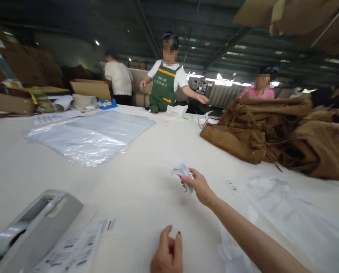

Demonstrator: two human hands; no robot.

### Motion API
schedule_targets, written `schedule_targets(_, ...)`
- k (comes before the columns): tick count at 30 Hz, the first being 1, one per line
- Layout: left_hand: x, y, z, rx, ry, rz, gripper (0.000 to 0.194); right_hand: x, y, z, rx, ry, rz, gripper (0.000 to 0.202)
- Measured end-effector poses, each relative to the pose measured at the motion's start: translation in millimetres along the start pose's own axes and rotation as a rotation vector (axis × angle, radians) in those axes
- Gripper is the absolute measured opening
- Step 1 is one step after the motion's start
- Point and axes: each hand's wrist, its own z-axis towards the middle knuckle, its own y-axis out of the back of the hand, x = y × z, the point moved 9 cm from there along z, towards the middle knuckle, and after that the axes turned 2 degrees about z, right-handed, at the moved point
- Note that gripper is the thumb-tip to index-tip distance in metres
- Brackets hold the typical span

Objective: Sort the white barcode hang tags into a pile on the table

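My right hand (pixel 199 185) is stretched over the white table (pixel 141 189), its fingers closed on a small crumpled bundle of white, partly clear material (pixel 182 172). My left hand (pixel 168 252) is at the bottom middle, low over the table, with its fingers curled and a gap between thumb and forefinger; nothing shows in it. Sheets of printed labels (pixel 84 242) lie to its left, beside a grey tape dispenser (pixel 44 227). Thin white wrapping (pixel 297 212) lies at the right, near a small label (pixel 232 187).
Clear plastic bags (pixel 98 132) lie flat at the back left. Brown bags (pixel 260 132) are heaped at the back right. A person in a green apron (pixel 165 85) stands across the table, one arm held out. Further people and cardboard boxes (pixel 91 89) are behind.
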Motion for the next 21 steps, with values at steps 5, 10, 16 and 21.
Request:
schedule_targets(5, -26, -12.6, -8, 0.291, 0.087, -0.788, 0.051, -11, -19, -102, -0.057, 0.030, 0.019, 0.068)
schedule_targets(10, -24, -6.3, -4, 0.233, 0.235, -1.184, 0.043, -30, -56, -123, -0.037, -0.018, -0.029, 0.068)
schedule_targets(16, 1, 14.7, 9, -0.018, 0.467, -1.389, 0.035, -18, -85, -103, 0.259, 0.044, -0.143, 0.070)
schedule_targets(21, -6, 10.9, 10, 0.043, 0.435, -1.397, 0.038, -23, -83, -80, 0.292, -0.024, -0.023, 0.058)
